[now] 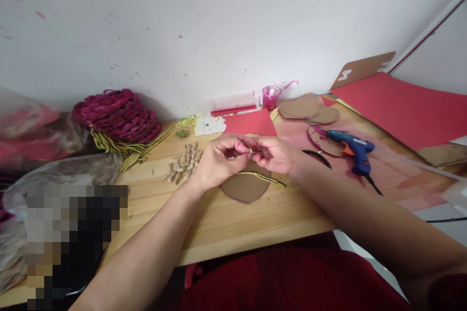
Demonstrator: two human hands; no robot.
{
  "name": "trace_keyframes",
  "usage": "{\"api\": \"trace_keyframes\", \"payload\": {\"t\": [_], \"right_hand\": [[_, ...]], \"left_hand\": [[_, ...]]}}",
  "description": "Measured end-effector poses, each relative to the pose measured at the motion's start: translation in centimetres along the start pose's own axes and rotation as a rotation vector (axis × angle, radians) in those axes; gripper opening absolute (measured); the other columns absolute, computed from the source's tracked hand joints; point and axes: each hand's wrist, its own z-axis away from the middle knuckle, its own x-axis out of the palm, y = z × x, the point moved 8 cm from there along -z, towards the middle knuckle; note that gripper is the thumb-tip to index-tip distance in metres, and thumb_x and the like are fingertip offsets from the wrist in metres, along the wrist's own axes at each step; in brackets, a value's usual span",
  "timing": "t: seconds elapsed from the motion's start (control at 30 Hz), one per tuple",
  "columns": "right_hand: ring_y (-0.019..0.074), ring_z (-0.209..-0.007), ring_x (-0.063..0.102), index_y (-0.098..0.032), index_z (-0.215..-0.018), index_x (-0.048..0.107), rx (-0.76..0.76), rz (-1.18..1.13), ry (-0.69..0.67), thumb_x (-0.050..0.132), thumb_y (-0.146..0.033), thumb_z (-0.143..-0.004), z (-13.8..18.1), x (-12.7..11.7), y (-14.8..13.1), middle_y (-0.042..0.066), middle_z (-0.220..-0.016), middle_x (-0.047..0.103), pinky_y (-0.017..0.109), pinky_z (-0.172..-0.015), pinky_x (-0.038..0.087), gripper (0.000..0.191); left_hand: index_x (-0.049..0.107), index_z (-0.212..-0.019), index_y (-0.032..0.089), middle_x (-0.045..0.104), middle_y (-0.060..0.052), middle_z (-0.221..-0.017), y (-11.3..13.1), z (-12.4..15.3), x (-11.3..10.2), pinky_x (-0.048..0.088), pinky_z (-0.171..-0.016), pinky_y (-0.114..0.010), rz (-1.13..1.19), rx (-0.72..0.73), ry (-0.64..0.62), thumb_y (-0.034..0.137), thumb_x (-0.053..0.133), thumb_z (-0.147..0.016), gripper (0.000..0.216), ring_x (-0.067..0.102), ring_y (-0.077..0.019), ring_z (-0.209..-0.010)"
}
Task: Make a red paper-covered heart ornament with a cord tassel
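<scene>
both hands pinch yarn | cardboard below | peanuts nearby

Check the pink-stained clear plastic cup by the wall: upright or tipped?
Upright: the cup shows its rim uppermost and its sides roughly vertical.

Table: passage along bare strip fronting cardboard cutout, between forearms; obstructions: peanuts left, glue gun with cord right.
</scene>
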Motion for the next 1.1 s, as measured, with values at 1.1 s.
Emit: {"api": "trace_keyframes", "payload": {"t": [1.1], "right_hand": [[0.0118,-0.063,0.057,-0.019,-0.089,0.071,-0.367,1.498,-0.132,0.072,-0.028,-0.084,6.3,6.6,-0.7,-0.001,-0.075,0.07,0.026,-0.06,0.038,0.01]], "left_hand": [[0.075,-0.079,0.016,0.076,-0.003,-0.081,-6.5,0.3,-1.9,0.05,-0.066,-0.024,-0.214,-0.479,-0.049,0.027,0.073,-0.068,0.015,0.068,-0.0165,-0.074]]}}
